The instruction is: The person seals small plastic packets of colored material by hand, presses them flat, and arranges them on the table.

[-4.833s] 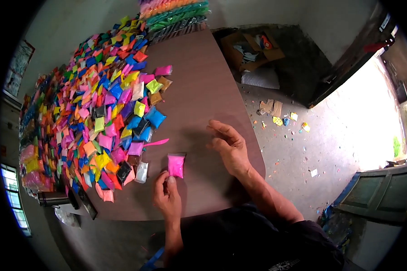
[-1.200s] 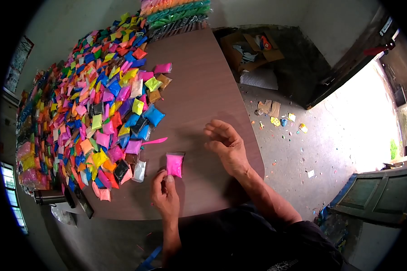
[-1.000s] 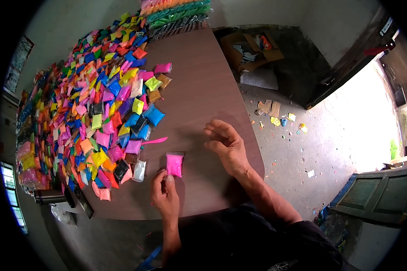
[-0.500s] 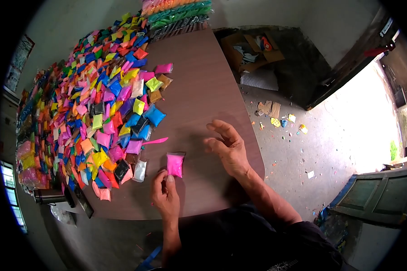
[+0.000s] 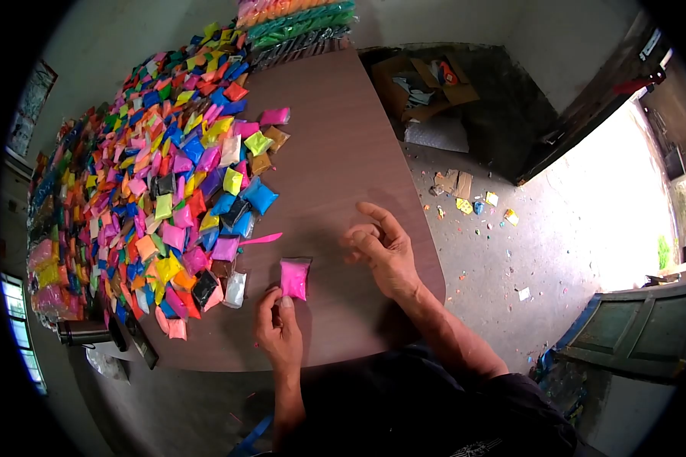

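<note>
Pink packet (image 5: 294, 279) is near the packet pile (image 5: 182, 164), L hand (image 5: 283, 331) nearly closed, pinching its corner; R hand (image 5: 392, 263) half-open, empty, farther from the packet pile. Corner-only grip cld slip n drop it imo.

Pink packet (image 5: 295, 279): clear plastic film, glossy and creased, as I see it
Packet pile (image 5: 179, 164): shiny plastic film, wrinkled
Pink strip (image 5: 262, 238): smooth, looks like plastic to me
Table (image 5: 328, 152): smooth, low sheen, wood-look top; I can't tell if it's real wood
Box (image 5: 459, 93): matt brown cardboard
Cylinder (image 5: 85, 332): dark, smooth, slightly glossy
My shirt (image 5: 373, 404): dark, matt cloth
</note>
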A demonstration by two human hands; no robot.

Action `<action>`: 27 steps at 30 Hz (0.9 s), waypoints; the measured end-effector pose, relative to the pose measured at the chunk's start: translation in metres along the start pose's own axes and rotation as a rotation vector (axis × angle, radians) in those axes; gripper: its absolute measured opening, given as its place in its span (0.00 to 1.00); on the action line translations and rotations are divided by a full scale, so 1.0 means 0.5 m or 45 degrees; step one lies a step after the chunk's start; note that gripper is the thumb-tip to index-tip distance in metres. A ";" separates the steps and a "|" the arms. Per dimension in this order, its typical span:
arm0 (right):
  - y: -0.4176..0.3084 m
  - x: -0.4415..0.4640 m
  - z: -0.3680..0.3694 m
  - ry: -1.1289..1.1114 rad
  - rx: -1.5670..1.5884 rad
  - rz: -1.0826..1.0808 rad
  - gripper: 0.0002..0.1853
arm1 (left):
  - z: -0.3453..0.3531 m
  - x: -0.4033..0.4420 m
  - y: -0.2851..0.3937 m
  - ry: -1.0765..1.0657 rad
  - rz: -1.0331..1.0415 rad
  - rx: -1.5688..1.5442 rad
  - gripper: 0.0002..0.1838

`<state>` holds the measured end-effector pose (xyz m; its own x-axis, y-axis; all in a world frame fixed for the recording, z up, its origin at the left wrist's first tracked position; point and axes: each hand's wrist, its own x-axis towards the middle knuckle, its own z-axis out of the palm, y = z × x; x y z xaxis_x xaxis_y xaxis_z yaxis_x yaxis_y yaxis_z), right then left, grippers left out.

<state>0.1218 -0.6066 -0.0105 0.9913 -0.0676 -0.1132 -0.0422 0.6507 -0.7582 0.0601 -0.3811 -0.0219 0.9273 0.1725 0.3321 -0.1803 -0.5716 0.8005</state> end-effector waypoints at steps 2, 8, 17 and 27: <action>0.007 0.002 -0.005 -0.015 -0.022 -0.024 0.26 | 0.001 -0.001 -0.003 0.005 0.006 -0.005 0.11; 0.002 0.001 -0.007 -0.048 -0.088 -0.015 0.24 | -0.001 0.000 0.012 -0.010 -0.091 -0.035 0.12; 0.005 0.000 -0.007 0.026 -0.046 0.107 0.16 | -0.001 0.001 0.014 -0.005 -0.081 -0.040 0.12; -0.007 0.001 -0.006 -0.008 0.088 0.104 0.21 | 0.001 0.000 0.003 0.012 -0.017 -0.019 0.12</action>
<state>0.1220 -0.6112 -0.0096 0.9856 -0.0076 -0.1688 -0.1145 0.7047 -0.7002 0.0599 -0.3822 -0.0210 0.9266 0.1877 0.3257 -0.1727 -0.5571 0.8123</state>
